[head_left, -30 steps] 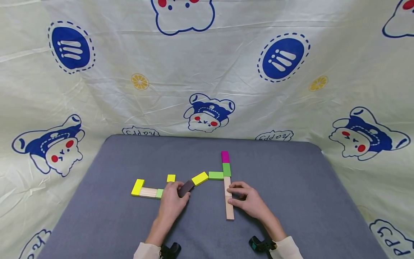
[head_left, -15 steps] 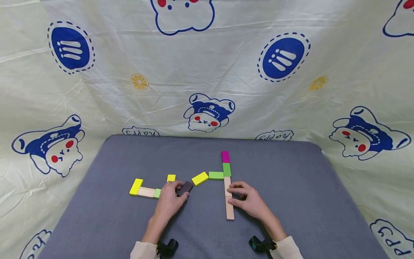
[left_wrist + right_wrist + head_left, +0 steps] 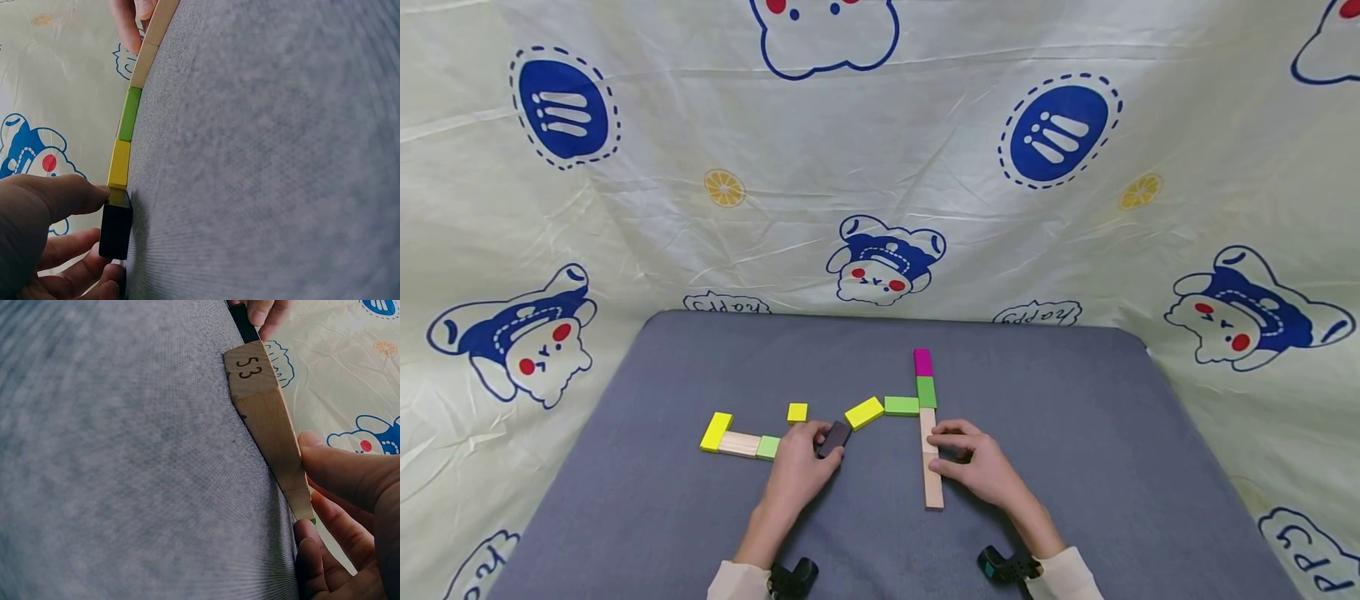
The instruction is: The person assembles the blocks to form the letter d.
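Observation:
In the head view my left hand [image 3: 801,467] holds a dark block [image 3: 835,439] between thumb and fingers, with the block slanted and its upper end right at a yellow block [image 3: 864,413]. The left wrist view shows the dark block [image 3: 116,232] from its end, fingertips at either side. My right hand [image 3: 977,467] rests its thumb and fingertips along a column of plain wooden blocks [image 3: 932,483]. One wooden block [image 3: 262,419] bears "53" on its near end. A green block [image 3: 901,406] bridges the yellow block and the column.
Above the wooden column lie another green block [image 3: 927,392] and a magenta block [image 3: 922,362]. To the left sit a yellow block [image 3: 717,432], a plain wooden piece [image 3: 740,444] and a light green block [image 3: 767,448] in a row. A yellow square end [image 3: 797,412] shows beyond my left hand.
My left hand drew the dark block slightly left, away from the yellow block, then brought it back right at a steeper slant. The left row shifted a little left. The right hand stayed put.

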`<state>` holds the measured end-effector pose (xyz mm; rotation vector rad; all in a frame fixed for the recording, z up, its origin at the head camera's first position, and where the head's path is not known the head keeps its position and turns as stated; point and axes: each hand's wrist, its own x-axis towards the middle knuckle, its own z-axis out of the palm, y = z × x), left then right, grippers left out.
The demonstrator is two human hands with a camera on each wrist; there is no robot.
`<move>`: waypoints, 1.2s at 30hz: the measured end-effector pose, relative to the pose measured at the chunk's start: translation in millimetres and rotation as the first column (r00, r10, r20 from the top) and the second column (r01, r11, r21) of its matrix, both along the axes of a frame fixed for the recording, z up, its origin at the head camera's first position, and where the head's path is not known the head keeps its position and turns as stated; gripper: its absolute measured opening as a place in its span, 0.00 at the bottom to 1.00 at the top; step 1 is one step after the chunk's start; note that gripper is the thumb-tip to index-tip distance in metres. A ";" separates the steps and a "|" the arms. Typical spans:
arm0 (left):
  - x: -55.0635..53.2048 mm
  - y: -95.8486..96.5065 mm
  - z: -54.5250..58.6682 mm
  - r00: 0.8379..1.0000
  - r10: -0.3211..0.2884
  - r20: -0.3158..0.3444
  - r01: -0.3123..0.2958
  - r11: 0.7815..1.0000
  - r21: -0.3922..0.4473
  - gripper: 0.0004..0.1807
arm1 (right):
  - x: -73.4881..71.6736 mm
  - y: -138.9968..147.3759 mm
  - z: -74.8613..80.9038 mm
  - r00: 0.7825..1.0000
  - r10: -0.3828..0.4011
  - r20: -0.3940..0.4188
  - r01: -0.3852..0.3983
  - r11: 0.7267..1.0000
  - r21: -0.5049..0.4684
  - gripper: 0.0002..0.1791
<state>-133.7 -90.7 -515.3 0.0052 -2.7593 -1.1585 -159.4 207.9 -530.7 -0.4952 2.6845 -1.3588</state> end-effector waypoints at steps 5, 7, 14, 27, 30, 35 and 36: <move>0.3 1.7 0.4 1.000 0.010 0.007 -0.010 1.000 -0.004 0.20 | 0.1 -0.8 0.3 1.000 -0.002 -0.007 0.002 1.000 0.004 0.18; 0.3 2.2 0.5 1.000 0.008 0.013 -0.008 1.000 -0.005 0.21 | 0.1 -0.8 0.4 1.000 -0.002 -0.010 0.003 1.000 0.004 0.18; -0.1 3.0 0.7 1.000 0.011 0.022 -0.010 1.000 -0.013 0.22 | 0.1 0.2 0.3 1.000 0.003 -0.013 -0.003 1.000 0.000 0.18; 1.2 2.0 3.3 1.000 0.011 0.013 -0.011 1.000 -0.004 0.21 | 0.9 -0.5 1.1 1.000 0.002 -0.019 -0.002 1.000 0.001 0.18; 1.5 -1.5 7.1 1.000 -0.001 -0.014 0.001 1.000 -0.004 0.21 | 0.7 -0.8 0.7 1.000 0.003 -0.023 -0.003 1.000 0.003 0.18; 1.5 -10.7 15.5 0.997 -0.032 -0.070 0.032 0.999 0.001 0.20 | 0.5 -0.3 -0.4 1.000 0.004 -0.028 -0.004 1.000 0.004 0.18; 1.6 -13.2 16.9 0.996 -0.035 -0.080 0.035 0.999 0.002 0.20 | 0.5 -0.2 -0.6 1.000 0.005 -0.028 -0.005 1.000 0.002 0.18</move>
